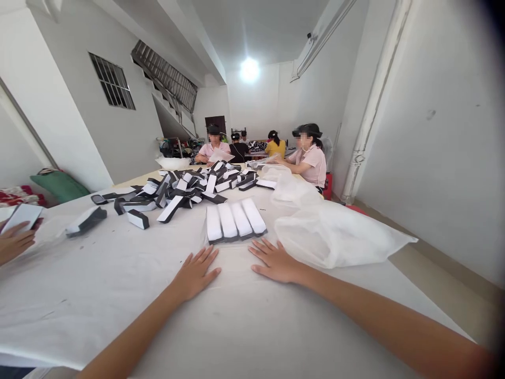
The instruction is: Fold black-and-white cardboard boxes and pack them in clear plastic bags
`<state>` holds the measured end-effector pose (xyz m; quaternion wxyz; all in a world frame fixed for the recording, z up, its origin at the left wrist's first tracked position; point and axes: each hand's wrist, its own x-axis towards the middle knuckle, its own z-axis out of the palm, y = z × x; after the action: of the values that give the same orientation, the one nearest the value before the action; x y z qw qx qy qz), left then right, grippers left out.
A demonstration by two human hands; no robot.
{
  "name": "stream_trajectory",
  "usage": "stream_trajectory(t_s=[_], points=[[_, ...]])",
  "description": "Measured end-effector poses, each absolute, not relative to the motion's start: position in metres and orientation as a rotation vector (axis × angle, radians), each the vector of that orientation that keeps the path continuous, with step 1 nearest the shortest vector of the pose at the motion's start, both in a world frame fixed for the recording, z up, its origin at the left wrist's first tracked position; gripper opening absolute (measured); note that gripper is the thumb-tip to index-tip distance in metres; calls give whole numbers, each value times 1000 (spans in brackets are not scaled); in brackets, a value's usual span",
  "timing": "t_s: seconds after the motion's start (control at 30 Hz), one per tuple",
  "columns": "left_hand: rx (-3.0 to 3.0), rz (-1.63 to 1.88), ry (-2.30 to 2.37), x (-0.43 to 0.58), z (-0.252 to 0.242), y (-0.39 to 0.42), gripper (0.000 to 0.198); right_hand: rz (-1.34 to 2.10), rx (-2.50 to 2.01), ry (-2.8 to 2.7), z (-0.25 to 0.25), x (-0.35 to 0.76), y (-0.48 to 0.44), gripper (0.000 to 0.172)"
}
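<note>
My left hand and my right hand lie flat and open on the white-covered table, holding nothing. Just beyond my fingertips, and slightly apart from them, is a tight row of several white-topped black rectangular blocks. A large loose pile of similar blocks spreads out behind the row. A translucent white plastic bag lies to the right of my right hand, not touching it.
At the left edge, a co-worker's hand holds a white-faced block. Several co-workers sit at the far end of the table. More white plastic lies farther along. A white wall runs along the right side.
</note>
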<state>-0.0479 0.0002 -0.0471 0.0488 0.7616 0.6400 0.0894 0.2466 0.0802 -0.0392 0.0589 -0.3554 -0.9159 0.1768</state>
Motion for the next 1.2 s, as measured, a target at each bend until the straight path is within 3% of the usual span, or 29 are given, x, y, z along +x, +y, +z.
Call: stream_trajectory(t_s=[0.2,0.33,0.43,0.63,0.93,1.07,1.2], points=[[2234,206,2053,-49,-29,-21,76,588,-1018,-2814,-21,254,61,69],[2411,563,1976,-14,-17,-5,64,284,-862,-2624,-10,232,61,57],[2511,556,1812,15,-26,12,58,288,-933,-2623,-21,209,64,55],[2423,318,1779,9,-52,16,69,437,-1101,-2698,-50,217,66,65],[2369,313,1894,-44,-49,-20,72,543,-1155,-2754,-39,273,55,74],[2235,308,1833,-68,-32,-40,55,557,-1039,-2658,-35,299,57,56],[2136,463,1943,-93,-20,-41,45,269,-994,-2424,-39,315,72,46]])
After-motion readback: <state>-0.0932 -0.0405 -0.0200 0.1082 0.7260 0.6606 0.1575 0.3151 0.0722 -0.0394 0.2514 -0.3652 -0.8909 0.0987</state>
